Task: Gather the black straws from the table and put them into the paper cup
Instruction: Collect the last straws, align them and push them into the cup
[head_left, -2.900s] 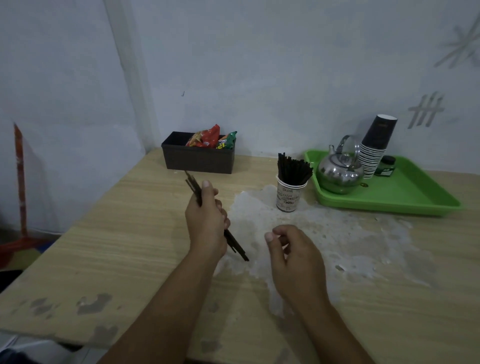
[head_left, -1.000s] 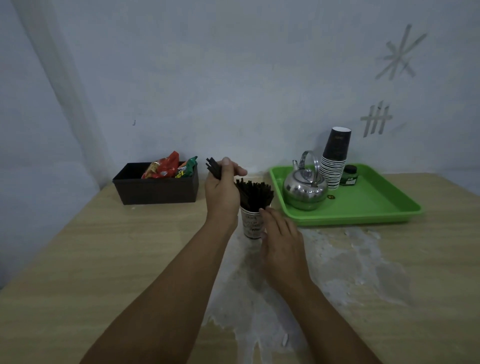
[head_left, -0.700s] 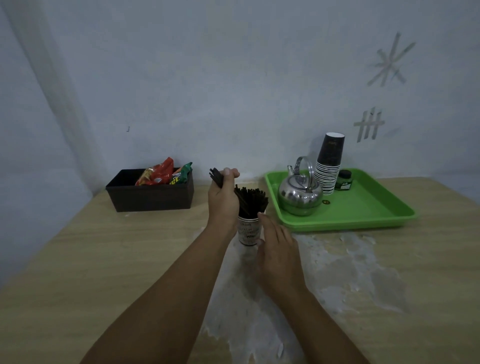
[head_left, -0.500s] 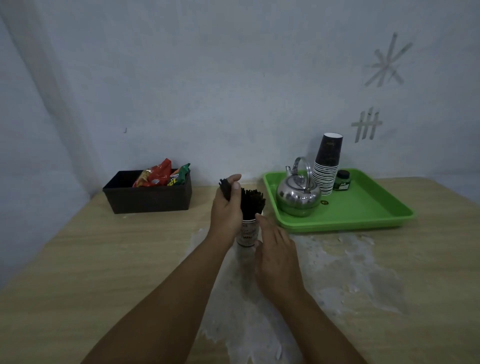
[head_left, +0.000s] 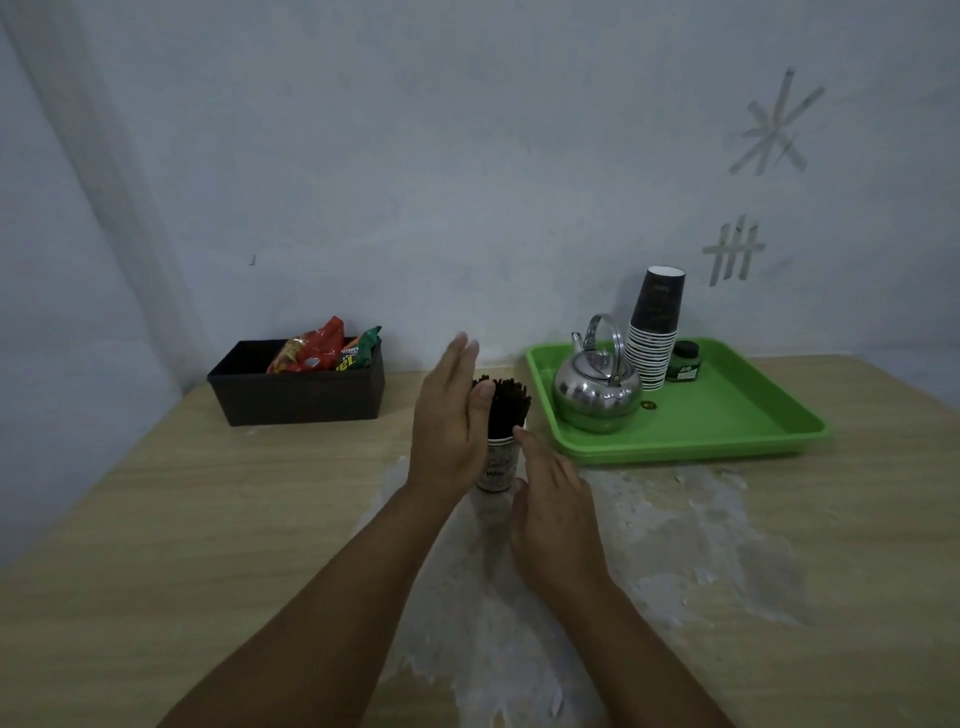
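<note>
A white printed paper cup (head_left: 500, 465) stands in the middle of the wooden table (head_left: 208, 519). A thick bunch of black straws (head_left: 509, 408) sticks upright out of it. My left hand (head_left: 449, 426) is flat and open against the left side of the cup and straws, fingers pointing up, holding nothing. My right hand (head_left: 550, 509) lies open on the near right side of the cup, its fingertips at the rim. No loose straws show on the table.
A dark box (head_left: 298, 392) with snack packets (head_left: 324, 353) stands at the back left. A green tray (head_left: 727, 426) at the back right carries a steel kettle (head_left: 597, 387), a stack of paper cups (head_left: 654, 327) and a small jar (head_left: 684, 362). White worn patches (head_left: 675, 519) cover the tabletop.
My left hand carried a bunch of straws from the table to the cup, let them drop in and opened flat. My right hand moved up beside the cup.
</note>
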